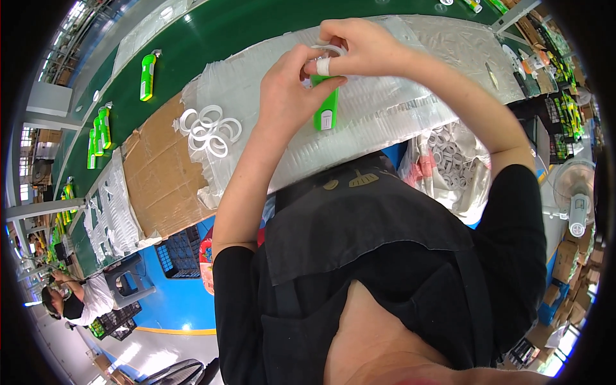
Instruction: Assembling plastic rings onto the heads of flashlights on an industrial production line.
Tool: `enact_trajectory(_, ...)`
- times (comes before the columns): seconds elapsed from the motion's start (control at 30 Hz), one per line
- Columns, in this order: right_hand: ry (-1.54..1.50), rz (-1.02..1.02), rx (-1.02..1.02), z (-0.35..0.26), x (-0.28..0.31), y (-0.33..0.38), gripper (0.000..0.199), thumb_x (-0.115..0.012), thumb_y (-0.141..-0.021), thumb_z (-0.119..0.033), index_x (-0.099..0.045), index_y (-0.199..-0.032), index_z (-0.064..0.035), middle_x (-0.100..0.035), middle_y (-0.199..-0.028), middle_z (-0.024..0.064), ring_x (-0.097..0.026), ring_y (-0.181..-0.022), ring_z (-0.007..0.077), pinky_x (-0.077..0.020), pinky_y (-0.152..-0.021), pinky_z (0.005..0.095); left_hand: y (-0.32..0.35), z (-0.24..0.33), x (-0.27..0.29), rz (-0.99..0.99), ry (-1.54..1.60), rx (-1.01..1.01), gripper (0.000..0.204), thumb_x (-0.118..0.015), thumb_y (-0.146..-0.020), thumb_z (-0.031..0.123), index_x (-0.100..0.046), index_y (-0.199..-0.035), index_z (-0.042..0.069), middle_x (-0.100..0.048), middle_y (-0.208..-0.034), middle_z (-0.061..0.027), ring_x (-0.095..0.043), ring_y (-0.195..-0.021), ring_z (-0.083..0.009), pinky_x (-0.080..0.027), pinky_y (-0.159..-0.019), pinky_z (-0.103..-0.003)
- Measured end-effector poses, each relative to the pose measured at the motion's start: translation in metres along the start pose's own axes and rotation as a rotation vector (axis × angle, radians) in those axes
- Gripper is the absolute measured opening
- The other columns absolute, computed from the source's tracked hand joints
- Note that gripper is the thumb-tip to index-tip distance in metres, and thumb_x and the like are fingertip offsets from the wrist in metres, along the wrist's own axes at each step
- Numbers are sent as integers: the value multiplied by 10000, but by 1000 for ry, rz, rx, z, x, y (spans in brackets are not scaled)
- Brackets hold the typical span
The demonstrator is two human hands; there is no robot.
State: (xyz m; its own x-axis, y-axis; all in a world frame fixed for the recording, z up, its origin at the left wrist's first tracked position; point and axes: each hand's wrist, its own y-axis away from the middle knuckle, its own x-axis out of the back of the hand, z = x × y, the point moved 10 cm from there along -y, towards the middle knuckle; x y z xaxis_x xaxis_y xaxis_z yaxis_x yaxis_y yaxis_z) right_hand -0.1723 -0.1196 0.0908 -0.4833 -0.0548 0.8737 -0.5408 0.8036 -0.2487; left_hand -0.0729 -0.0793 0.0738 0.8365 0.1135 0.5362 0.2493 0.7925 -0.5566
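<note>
Left hand [287,94] closes on upper green bottle [326,114], probably to steady it | right hand [355,49] pinches white ring [331,47] at bottle's top | bottle is over plastic sheet [385,99], before the body | loose rings [210,135] lie leftward, seemingly for easy reach

A factory: long green conveyor belt [205,32], stacked cardboard cartons [564,261], another worker [96,299] beyond.

Loose rings [210,132] left of bottle [326,110], sack [475,200] at near right
</note>
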Motion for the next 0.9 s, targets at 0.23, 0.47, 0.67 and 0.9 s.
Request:
enact_trajectory(0.23,-845,373,-249,22,-110,71,605,-827,-720,-348,-560,-1165,-38,-656,-982,76,-631,-955,216,-507,-774,351,12,-28,10,59,267,-11,422,-825,-740,165,-548,-1037,53,-678,-1027,-96,-665,-886,-176,-539,-786,-312)
enact_trajectory(0.47,-1714,-428,-317,-70,-146,78,357,-772,-730,-172,-584,-994,-21,-597,-656,87,-571,-494,153,-434,-450,279,14,3,27,-62,1116,91,258,-745,-786,36,-558,-963,49,-639,-927,-78,-662,-860,-178,-524,-741,-311)
enact_trajectory(0.67,-1071,-746,284,-82,-116,37,546,-813,-668,-137,-553,-1143,-71,-626,-891,71,-617,-834,175,-494,-702,300,4,54,80,7,957,-279,319,-736,-752,27,-561,-1019,30,-624,-937,-129,-635,-837,-198,-508,-721,-318)
enact_trajectory(0.9,-632,-157,403,-33,-74,-94,592,-779,-635,-138,-582,-1187,-58,-594,-1202,122,-586,-1089,289,-454,-932,346,-28,-8,106,203,126,-441,566,-838,-662,66,-581,-1166,65,-632,-1063,-127,-629,-928,-267,-520,-754,-321)
